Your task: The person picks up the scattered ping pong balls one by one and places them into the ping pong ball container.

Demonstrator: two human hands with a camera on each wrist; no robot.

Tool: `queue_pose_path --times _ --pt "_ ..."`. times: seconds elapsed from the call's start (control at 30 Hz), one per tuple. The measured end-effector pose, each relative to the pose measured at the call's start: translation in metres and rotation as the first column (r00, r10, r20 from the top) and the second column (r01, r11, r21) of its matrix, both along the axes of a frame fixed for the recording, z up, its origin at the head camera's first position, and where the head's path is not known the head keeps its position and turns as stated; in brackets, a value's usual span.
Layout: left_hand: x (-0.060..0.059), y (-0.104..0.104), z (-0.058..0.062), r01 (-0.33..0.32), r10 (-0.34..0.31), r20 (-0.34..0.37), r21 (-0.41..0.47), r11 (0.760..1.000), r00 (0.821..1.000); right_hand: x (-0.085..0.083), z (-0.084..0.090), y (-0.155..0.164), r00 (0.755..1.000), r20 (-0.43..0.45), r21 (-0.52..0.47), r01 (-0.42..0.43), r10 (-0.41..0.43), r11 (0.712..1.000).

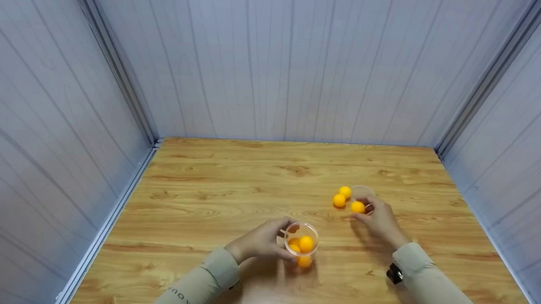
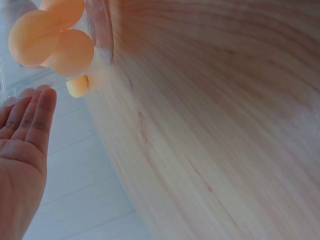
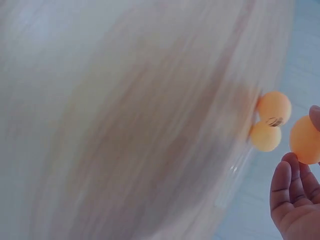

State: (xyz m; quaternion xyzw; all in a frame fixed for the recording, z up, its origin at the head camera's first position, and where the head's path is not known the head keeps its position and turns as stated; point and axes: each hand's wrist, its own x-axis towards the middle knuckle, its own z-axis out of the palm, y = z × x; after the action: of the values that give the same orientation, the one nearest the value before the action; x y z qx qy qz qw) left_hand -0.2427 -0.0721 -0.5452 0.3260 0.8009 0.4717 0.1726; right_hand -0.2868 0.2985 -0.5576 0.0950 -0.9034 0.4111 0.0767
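Observation:
My left hand [image 1: 263,241] holds a clear plastic cup [image 1: 287,252] from its left side, thumb toward the front and fingers toward the back. Inside the cup lie several orange table tennis balls [image 1: 306,244], which also show large in the left wrist view as balls [image 2: 70,52]. Farther right, my right hand [image 1: 383,221] pinches one orange table tennis ball [image 1: 358,207] between thumb and fingers. Two more balls [image 1: 339,200] rest on the table just left of it. Partly behind the right hand is a clear round lid-like piece [image 1: 363,191].
The wood-grain table [image 1: 196,180] bears all of these things. Pale panelled walls [image 1: 265,69] close it in at the back and on both sides, with metal strips [image 1: 107,227] along the edges. A dark device [image 1: 395,273] sits at the right wrist.

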Motion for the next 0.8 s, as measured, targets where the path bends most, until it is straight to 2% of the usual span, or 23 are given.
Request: queue_pose_path --times 0.3,0.8 --pt "0.0 0.0 0.001 -0.009 0.009 0.006 -0.002 1.0 1.0 0.003 0.013 -0.012 0.999 -0.02 -0.045 -0.026 0.025 0.999" --pt "0.0 -0.001 0.001 0.011 -0.011 0.005 0.019 1.0 1.0 0.015 0.032 -0.035 0.994 -0.071 -0.052 -0.093 0.089 0.994"
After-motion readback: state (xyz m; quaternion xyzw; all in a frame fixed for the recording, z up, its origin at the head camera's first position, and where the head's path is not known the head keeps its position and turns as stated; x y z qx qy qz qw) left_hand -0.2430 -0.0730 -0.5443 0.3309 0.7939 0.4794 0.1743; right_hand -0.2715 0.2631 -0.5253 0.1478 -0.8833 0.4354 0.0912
